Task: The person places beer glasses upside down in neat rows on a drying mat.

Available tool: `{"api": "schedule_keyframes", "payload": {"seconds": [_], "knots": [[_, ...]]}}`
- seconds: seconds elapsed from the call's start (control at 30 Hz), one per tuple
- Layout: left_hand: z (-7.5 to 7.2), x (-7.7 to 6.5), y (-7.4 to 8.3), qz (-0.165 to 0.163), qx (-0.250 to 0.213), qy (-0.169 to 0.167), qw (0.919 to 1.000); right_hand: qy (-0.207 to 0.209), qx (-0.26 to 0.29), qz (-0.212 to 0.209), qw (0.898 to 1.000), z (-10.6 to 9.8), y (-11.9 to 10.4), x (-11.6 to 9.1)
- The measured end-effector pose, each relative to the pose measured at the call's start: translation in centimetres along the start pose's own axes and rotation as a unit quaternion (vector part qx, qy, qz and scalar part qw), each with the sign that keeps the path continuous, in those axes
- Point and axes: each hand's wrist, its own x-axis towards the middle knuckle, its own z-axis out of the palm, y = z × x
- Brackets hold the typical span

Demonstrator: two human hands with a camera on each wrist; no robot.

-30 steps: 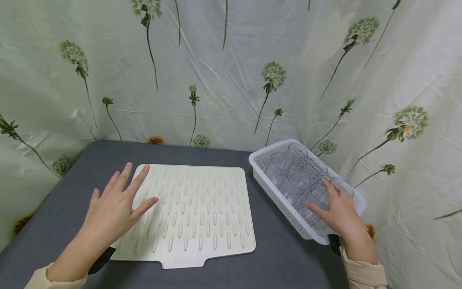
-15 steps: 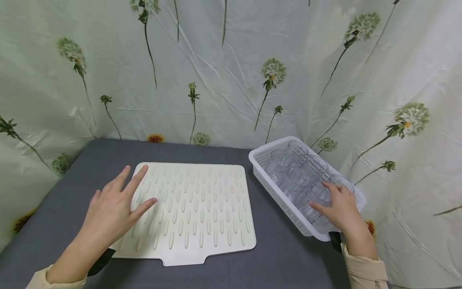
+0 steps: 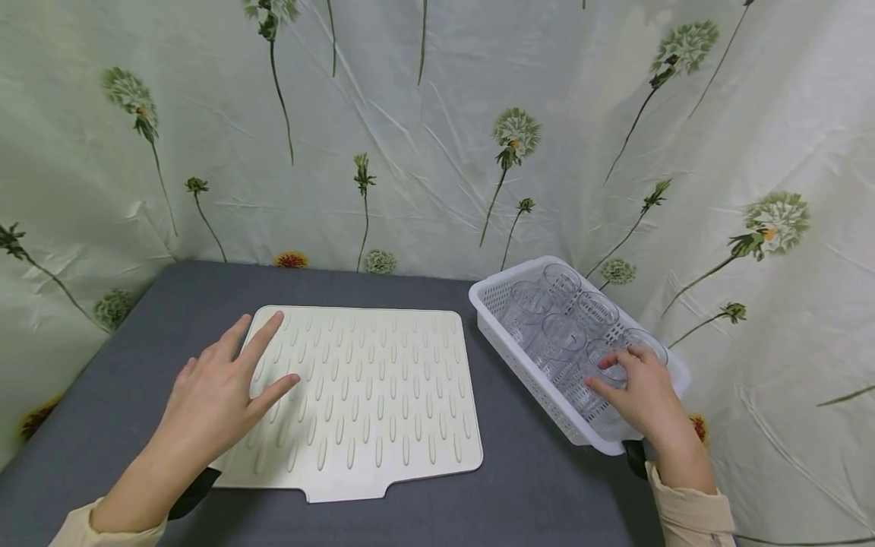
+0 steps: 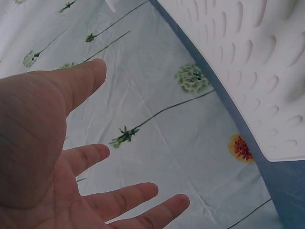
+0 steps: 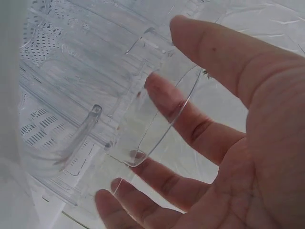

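Note:
Several clear drinking glasses stand in a white perforated basket at the right. My right hand reaches over the basket's near end, its thumb and index finger bent around the rim of the nearest glass. In the right wrist view the clear rim crosses in front of the index finger, and a gap shows between thumb and index finger. My left hand hovers with spread fingers over the left side of a cream draining board and holds nothing.
A dark grey cloth covers the table under board and basket. Behind and at the sides hangs a pale curtain with dandelion prints, close to the basket's far right side.
My right hand's index finger has bent inward toward the thumb at the nearest glass. The left hand keeps its place, and the head view has tilted slightly downward.

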Motion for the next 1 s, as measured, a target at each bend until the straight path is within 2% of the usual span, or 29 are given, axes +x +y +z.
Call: {"api": "schedule_keyframes", "payload": {"seconds": [0.13,0.33,0.47,0.7,1.0], "knots": [[0.1,0.0,-0.1,0.007,0.004,0.005,1.0,0.013,-0.001,-0.005,1.0,-0.1,-0.2,-0.4],[0.2,-0.1,-0.1,0.007,0.003,0.005,1.0,0.023,0.017,0.062,0.998,-0.4,-0.7,-0.9],[0.4,-0.1,-0.1,0.008,0.001,0.002,1.0,0.013,0.02,0.083,0.996,-0.5,-0.7,-0.6],[0.8,-0.4,0.1,0.014,-0.01,-0.017,0.9997,-0.004,0.021,0.083,0.996,-0.4,-0.6,-0.1],[1.1,-0.5,0.1,0.014,-0.087,-0.049,0.9949,0.003,0.015,0.062,0.998,-0.4,-0.5,0.6]]}}
